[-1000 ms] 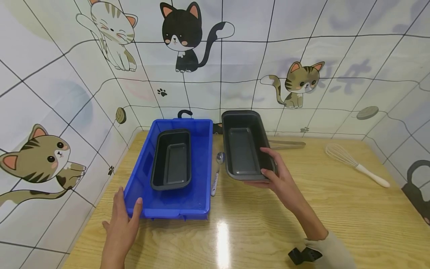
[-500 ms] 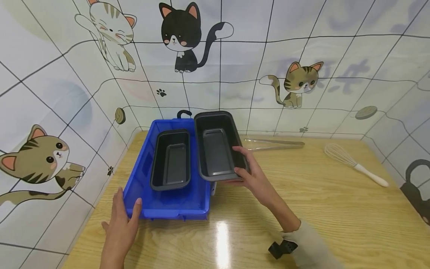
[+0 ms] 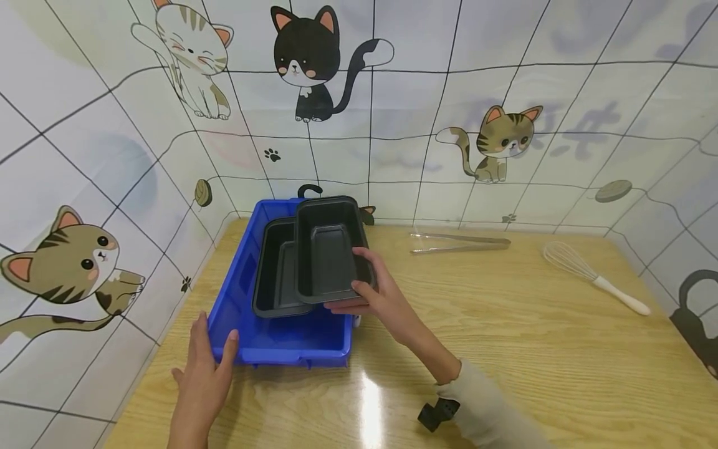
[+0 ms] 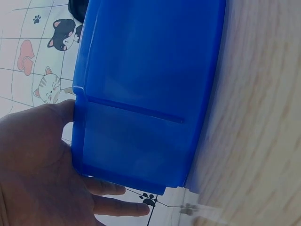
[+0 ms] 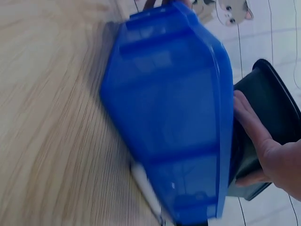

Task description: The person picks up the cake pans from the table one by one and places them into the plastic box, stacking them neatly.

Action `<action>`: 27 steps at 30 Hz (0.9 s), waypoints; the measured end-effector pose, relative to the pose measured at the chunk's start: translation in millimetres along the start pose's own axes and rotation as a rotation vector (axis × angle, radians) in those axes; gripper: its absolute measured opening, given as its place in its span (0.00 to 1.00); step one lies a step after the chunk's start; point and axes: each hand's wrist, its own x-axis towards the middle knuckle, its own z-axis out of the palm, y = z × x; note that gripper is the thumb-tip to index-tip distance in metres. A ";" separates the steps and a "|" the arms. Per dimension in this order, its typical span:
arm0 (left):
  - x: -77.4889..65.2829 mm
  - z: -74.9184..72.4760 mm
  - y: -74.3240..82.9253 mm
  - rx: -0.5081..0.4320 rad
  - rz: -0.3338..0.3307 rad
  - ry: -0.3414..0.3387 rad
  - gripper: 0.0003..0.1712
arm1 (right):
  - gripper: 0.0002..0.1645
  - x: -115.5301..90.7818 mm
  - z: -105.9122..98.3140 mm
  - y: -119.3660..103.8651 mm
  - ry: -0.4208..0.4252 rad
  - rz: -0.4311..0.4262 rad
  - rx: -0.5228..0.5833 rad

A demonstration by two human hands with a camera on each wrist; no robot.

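Observation:
My right hand (image 3: 387,302) grips a dark loaf pan (image 3: 331,252) by its near right side, thumb on the rim and fingers beneath. That pan hangs over the right part of a blue tray (image 3: 280,346). It covers part of a second dark loaf pan (image 3: 272,274), which sits in the tray. In the right wrist view the held pan (image 5: 268,103) appears beyond the tray's rim. At the tray's near left corner is my left hand (image 3: 202,380), thumb and straight fingers spread around it. The left wrist view shows the thumb touching the tray's wall (image 4: 141,84).
Metal tongs (image 3: 496,244) lie near the back wall (image 3: 404,156). Farther right is a whisk (image 3: 597,279) with a white handle. A spoon's pale handle (image 5: 146,188) lies against the tray's right side. The wooden table (image 3: 505,349) extends to the right.
My right hand has carried the loaf pan leftward, from right of the tray to above it, overlapping the second pan. The left hand stays at the tray's corner.

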 end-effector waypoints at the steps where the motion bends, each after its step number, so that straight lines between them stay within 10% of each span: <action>1: -0.4 -0.5 0.1 0.000 0.000 0.001 0.53 | 0.39 4.0 5.1 1.0 -0.006 0.008 0.014; 27: -1.8 0.4 0.9 -0.023 0.027 0.019 0.53 | 0.39 62.6 58.4 26.7 0.054 0.116 -0.151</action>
